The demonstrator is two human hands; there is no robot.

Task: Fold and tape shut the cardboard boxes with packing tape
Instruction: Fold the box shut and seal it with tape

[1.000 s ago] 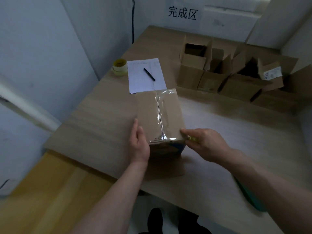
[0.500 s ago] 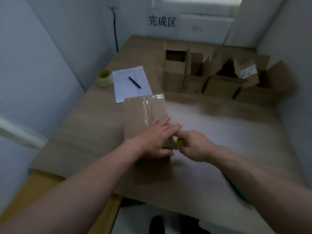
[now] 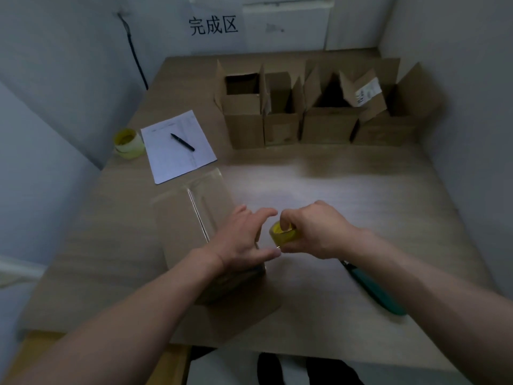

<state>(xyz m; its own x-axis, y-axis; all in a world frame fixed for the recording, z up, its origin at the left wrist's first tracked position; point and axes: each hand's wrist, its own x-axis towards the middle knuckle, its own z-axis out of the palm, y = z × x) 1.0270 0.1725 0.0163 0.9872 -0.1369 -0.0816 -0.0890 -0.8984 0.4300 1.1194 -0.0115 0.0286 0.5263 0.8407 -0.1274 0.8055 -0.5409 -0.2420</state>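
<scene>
A closed cardboard box (image 3: 180,218) lies on the table in front of me, with a strip of clear tape running along its top seam. My left hand (image 3: 244,237) rests on the box's near right corner, fingers spread and reaching toward the tape roll. My right hand (image 3: 313,232) grips a yellow-cored roll of packing tape (image 3: 283,236) just right of the box, one finger hooked inside the core. Whether tape stretches between roll and box is unclear.
Several open cardboard boxes (image 3: 319,112) stand in a row at the back of the table (image 3: 347,195). A paper sheet (image 3: 177,145) with a black pen (image 3: 182,142) and a second tape roll (image 3: 128,143) lie at the left. A teal-handled tool (image 3: 374,293) lies under my right forearm.
My left hand moved from the box's left side onto its top right corner. My right hand lifted the tape roll into view beside the box. The camera tilted up.
</scene>
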